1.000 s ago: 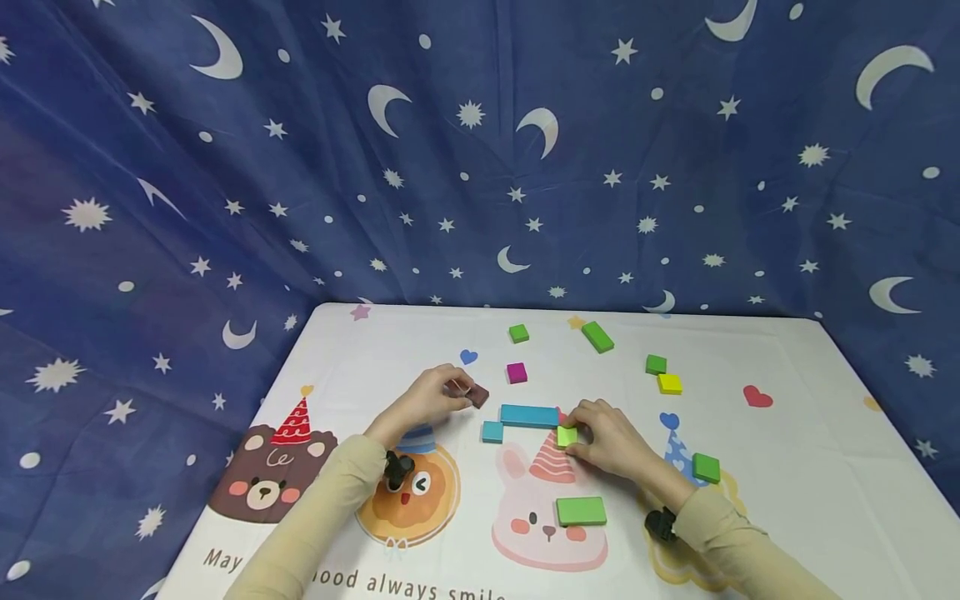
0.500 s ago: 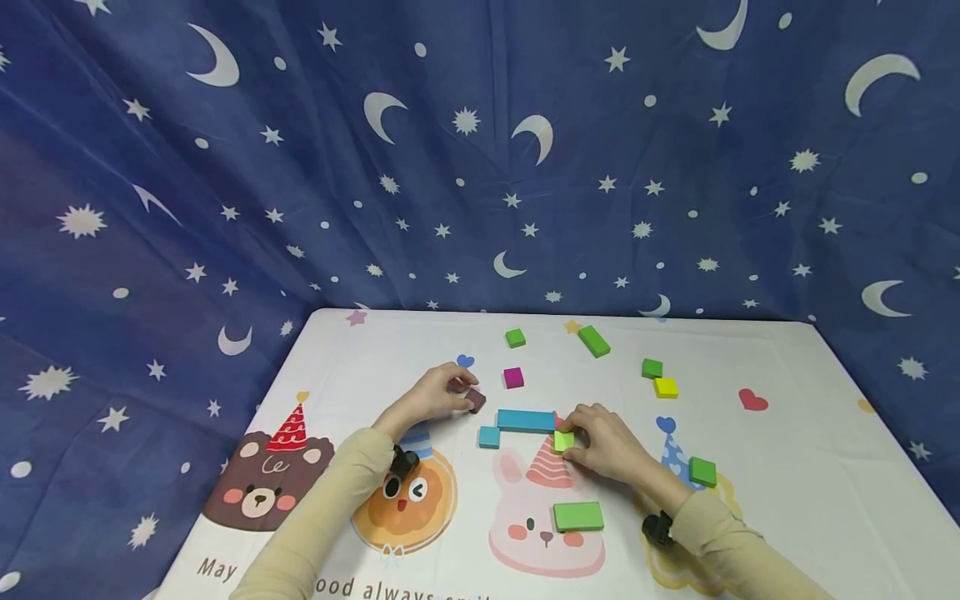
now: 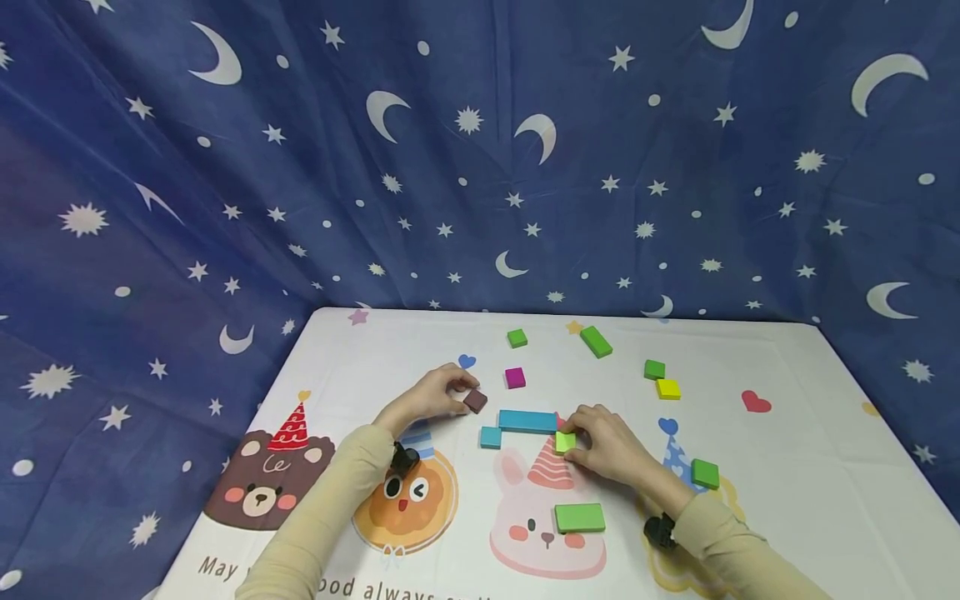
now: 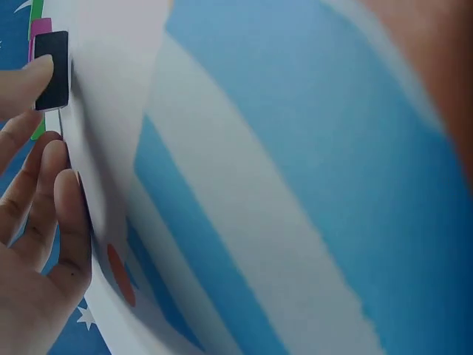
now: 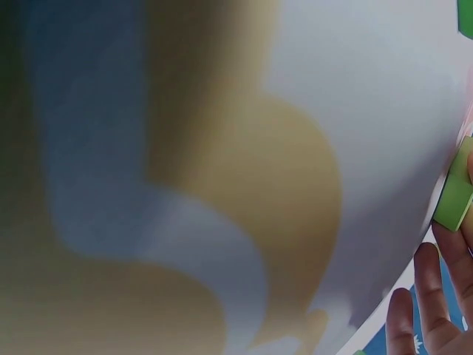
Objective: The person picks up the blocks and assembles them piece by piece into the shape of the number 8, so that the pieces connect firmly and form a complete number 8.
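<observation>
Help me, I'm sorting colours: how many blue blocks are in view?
2: a long blue block between the left hand and right hand, and a small blue block by its near left corner. Hands may hide others.

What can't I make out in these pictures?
Head view: some printed lettering, covered by the left sleeve.
Left wrist view: part of the brown block, behind the thumb of the left hand.
Right wrist view: part of the lime block and right hand, cut off by the right edge.
</observation>
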`<move>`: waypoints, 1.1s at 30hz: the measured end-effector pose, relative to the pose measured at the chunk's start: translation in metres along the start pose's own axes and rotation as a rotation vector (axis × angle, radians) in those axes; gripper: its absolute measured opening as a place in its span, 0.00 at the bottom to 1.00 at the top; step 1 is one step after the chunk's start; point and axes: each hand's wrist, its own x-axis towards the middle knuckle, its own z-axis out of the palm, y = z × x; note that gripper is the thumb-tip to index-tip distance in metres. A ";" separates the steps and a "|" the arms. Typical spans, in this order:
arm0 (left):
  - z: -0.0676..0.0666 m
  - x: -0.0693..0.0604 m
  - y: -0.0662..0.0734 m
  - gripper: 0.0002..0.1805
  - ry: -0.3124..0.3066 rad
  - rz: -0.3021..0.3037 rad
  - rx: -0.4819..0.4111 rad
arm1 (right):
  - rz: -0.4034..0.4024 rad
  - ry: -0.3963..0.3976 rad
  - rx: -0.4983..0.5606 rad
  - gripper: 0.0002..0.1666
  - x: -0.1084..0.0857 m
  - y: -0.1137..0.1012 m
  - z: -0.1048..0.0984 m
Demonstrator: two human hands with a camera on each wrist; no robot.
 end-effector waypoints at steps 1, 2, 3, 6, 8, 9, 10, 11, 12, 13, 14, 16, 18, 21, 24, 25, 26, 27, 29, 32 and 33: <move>0.000 0.001 0.000 0.24 -0.001 -0.002 0.003 | -0.002 0.001 -0.001 0.16 0.000 0.000 0.000; 0.000 0.001 0.000 0.23 -0.004 -0.005 0.004 | -0.004 0.002 0.000 0.16 0.000 0.000 0.000; 0.000 0.001 0.000 0.23 -0.005 -0.009 0.003 | -0.006 0.003 0.000 0.16 0.000 0.001 -0.001; 0.000 0.002 -0.001 0.22 -0.009 -0.008 -0.001 | -0.004 0.002 0.001 0.16 0.000 0.001 0.000; 0.000 0.001 -0.001 0.22 -0.009 -0.004 -0.008 | -0.007 0.004 0.000 0.16 0.000 0.001 0.000; 0.000 0.001 -0.001 0.21 -0.009 -0.003 -0.013 | -0.009 0.005 -0.002 0.16 0.000 0.001 0.000; 0.000 0.001 -0.002 0.21 -0.010 0.003 -0.012 | -0.009 0.005 -0.001 0.16 0.000 0.001 0.000; 0.000 0.001 -0.002 0.21 -0.011 0.004 -0.015 | -0.010 0.006 -0.002 0.16 0.000 0.001 0.000; -0.001 0.001 -0.002 0.20 -0.012 0.003 -0.018 | -0.010 0.006 -0.001 0.16 0.000 0.001 0.000; -0.001 0.001 -0.002 0.20 -0.013 0.002 -0.020 | -0.008 0.005 -0.001 0.16 0.000 0.000 0.000; -0.001 0.001 -0.002 0.20 -0.013 0.000 -0.020 | -0.004 0.003 0.001 0.16 0.000 0.000 0.000; -0.001 0.001 -0.003 0.20 -0.011 0.004 -0.016 | 0.005 -0.001 0.003 0.16 0.000 -0.001 0.000; -0.001 0.001 -0.002 0.19 -0.009 0.008 -0.016 | 0.011 -0.003 0.003 0.16 0.000 -0.001 0.000; -0.001 0.001 -0.001 0.19 -0.002 0.013 -0.015 | 0.011 -0.004 0.000 0.16 0.000 -0.001 0.000; -0.001 0.000 -0.001 0.19 0.003 0.011 -0.018 | 0.006 -0.006 0.000 0.16 0.000 -0.001 0.000; -0.001 0.000 -0.001 0.19 0.003 0.008 -0.019 | 0.003 -0.006 0.001 0.16 0.000 0.000 0.000; -0.001 0.001 -0.001 0.19 0.002 0.005 -0.022 | 0.002 -0.006 0.002 0.16 0.000 0.000 0.000; -0.001 0.001 -0.001 0.19 0.002 0.002 -0.022 | 0.001 -0.005 0.001 0.16 0.000 0.000 0.000; -0.001 0.001 -0.001 0.19 0.005 -0.002 -0.022 | -0.002 -0.001 -0.001 0.16 0.000 0.000 0.000; 0.000 0.002 -0.002 0.18 0.011 -0.006 -0.017 | -0.003 0.003 -0.004 0.16 0.000 -0.001 0.000; 0.000 0.002 -0.002 0.18 0.015 -0.005 -0.014 | -0.003 0.004 -0.004 0.16 0.000 -0.001 0.000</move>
